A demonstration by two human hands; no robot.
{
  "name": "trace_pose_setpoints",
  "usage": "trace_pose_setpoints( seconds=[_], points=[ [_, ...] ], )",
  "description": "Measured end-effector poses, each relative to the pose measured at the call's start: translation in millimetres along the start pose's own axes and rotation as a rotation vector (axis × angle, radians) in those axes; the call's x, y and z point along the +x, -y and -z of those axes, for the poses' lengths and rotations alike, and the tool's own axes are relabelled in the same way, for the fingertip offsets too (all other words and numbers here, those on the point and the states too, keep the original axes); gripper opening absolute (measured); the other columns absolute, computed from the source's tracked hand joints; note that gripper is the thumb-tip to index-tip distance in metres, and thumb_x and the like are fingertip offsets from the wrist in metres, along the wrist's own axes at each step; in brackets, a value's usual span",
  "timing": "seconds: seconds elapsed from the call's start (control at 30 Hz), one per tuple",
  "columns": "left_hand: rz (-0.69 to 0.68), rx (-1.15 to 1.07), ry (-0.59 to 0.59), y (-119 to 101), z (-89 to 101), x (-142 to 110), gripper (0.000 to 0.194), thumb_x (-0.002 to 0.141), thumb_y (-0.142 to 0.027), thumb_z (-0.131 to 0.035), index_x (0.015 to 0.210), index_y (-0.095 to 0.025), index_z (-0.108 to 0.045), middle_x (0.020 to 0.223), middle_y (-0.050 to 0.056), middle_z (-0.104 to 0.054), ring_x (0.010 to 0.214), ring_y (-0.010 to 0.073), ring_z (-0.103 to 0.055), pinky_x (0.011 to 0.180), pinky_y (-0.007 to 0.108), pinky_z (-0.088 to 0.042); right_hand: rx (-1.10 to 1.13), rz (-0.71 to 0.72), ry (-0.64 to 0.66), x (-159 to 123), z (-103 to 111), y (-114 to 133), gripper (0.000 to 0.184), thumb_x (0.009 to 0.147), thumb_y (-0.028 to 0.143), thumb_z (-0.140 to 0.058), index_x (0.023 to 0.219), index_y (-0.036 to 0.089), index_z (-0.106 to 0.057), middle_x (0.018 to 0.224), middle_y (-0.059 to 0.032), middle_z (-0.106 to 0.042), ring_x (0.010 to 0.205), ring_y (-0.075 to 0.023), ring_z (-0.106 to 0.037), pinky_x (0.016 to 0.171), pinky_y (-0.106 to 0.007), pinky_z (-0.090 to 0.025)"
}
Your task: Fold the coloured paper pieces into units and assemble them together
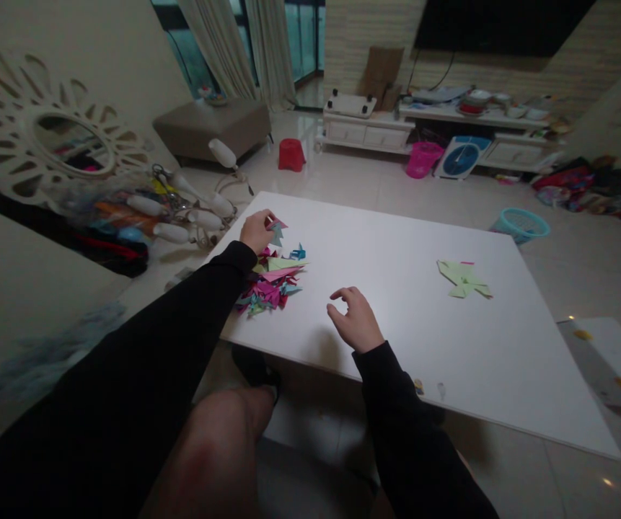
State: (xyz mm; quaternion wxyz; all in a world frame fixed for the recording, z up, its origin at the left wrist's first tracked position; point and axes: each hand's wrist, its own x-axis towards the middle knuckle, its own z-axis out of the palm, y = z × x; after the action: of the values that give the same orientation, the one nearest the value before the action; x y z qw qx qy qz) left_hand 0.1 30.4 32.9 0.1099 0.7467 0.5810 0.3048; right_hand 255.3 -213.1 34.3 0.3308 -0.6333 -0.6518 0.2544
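A white table (397, 317) lies in front of me. At its left edge sits a pile of small folded paper pieces (270, 285) in pink, teal and green. My left hand (256, 231) reaches over the far end of that pile, fingers pinched on a small pink and teal paper piece (276, 229). My right hand (354, 317) hovers low over the table's bare middle, fingers loosely curled and apart, holding nothing. A few light green paper pieces (464, 279) lie on the right part of the table.
A heap of clutter with white tubular objects (180, 209) lies on the floor left of the table. A teal basket (520, 225) stands beyond the right far corner. A red stool (291, 154), pink bin (423, 158) and low cabinet (397, 130) stand further back.
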Motion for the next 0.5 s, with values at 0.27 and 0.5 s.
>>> trace_pose_setpoints(
  seconds=[0.27, 0.5],
  points=[
    [-0.004, -0.220, 0.253, 9.3, -19.7, -12.5, 0.047, 0.062, -0.027, -0.074, 0.106, -0.013, -0.067, 0.105, 0.011, -0.071, 0.091, 0.0224, -0.068, 0.081, 0.034, -0.056, -0.023, 0.017, 0.009, -0.6, -0.2, 2.0, 0.013, 0.085, 0.026, -0.060, 0.096, 0.021, -0.065, 0.101, -0.0071, -0.061, 0.099, -0.0247, -0.059, 0.093, -0.041, -0.048],
    [0.027, 0.041, 0.516, 24.1, -22.1, -39.0, 0.033, 0.066, -0.034, -0.071, 0.095, -0.017, -0.073, 0.095, 0.007, -0.074, 0.092, 0.0252, -0.068, 0.087, 0.034, -0.054, -0.052, 0.032, 0.024, -1.8, 0.8, 1.3, 0.013, 0.086, 0.027, -0.059, 0.095, 0.021, -0.065, 0.099, -0.0066, -0.061, 0.098, -0.0244, -0.059, 0.093, -0.041, -0.048]
  ],
)
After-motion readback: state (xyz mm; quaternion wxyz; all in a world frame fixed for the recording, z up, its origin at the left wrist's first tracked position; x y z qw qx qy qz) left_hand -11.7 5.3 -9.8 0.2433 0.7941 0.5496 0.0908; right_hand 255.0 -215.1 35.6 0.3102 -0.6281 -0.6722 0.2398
